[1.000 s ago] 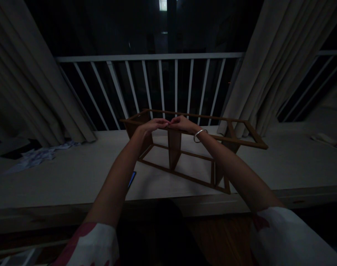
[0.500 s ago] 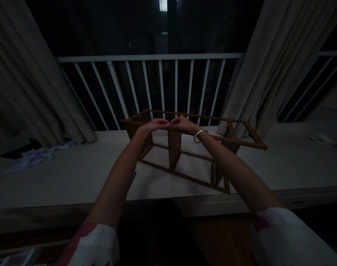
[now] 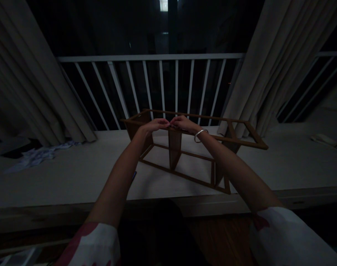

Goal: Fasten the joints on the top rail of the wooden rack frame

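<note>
A brown wooden shelf frame [image 3: 175,150] lies on its side on the pale window ledge [image 3: 107,166]. Both hands meet at its upper near rail, above the middle board. My left hand [image 3: 156,125] is closed, its fingertips pinched close to the rail. Opposite it, my right hand [image 3: 182,123] is closed too, with a silver bangle [image 3: 201,135] on the wrist. The fingertips almost touch one another. Whatever they pinch is too small and dark to make out.
A white railing [image 3: 151,57] stands behind the ledge before a dark window. Curtains [image 3: 37,74] hang on both sides. Crumpled pale papers [image 3: 39,155] lie at the left. A dark, slim object [image 3: 134,176] lies by my left forearm.
The fingertips have shifted very slightly at the rail, with a small gap now showing between them. The shelf frame and both arms stay practically where they were.
</note>
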A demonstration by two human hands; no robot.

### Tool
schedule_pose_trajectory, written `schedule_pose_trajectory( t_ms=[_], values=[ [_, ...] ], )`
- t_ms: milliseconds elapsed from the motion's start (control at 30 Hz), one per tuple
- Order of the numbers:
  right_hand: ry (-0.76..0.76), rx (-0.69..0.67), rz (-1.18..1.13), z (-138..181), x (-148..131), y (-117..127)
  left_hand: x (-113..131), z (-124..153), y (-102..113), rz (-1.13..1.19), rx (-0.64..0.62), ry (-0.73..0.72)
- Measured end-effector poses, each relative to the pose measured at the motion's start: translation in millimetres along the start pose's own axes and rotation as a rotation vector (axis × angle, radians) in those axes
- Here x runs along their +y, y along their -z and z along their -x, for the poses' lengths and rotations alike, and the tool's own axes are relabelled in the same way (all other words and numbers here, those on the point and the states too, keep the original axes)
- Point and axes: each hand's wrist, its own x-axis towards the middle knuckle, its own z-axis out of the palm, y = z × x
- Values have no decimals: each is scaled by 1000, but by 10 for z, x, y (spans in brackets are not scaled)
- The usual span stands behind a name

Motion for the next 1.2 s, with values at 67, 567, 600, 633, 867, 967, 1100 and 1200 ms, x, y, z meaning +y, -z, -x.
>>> schedule_pose_trajectory(
  t_ms=[67, 567, 600, 633, 867, 967, 1100, 1200],
  values=[
    [-5, 10, -20, -6, -2, 3, -8, -6, 0, -1, 5, 7],
    [1, -15, -38, 118, -159, -4, -35, -9, 2, -3, 13, 9],
    [-3, -11, -39, 112, -153, -4, -29, -7, 0, -8, 12, 7],
    [-4, -7, -42, 106, -147, -3, -22, -4, -3, -11, 9, 6],
    [-19, 16, -64, 72, -102, 1, -6, 0, -3, 9, -9, 4],
    [-23, 23, -75, 65, -95, 3, -25, -3, 5, -1, 3, 6],
    [-27, 49, -80, 62, -91, 2, -49, -10, 14, -1, 17, 8],
    [-36, 83, -67, 51, -74, 2, -54, -20, 17, 16, 3, 18]
  ],
)
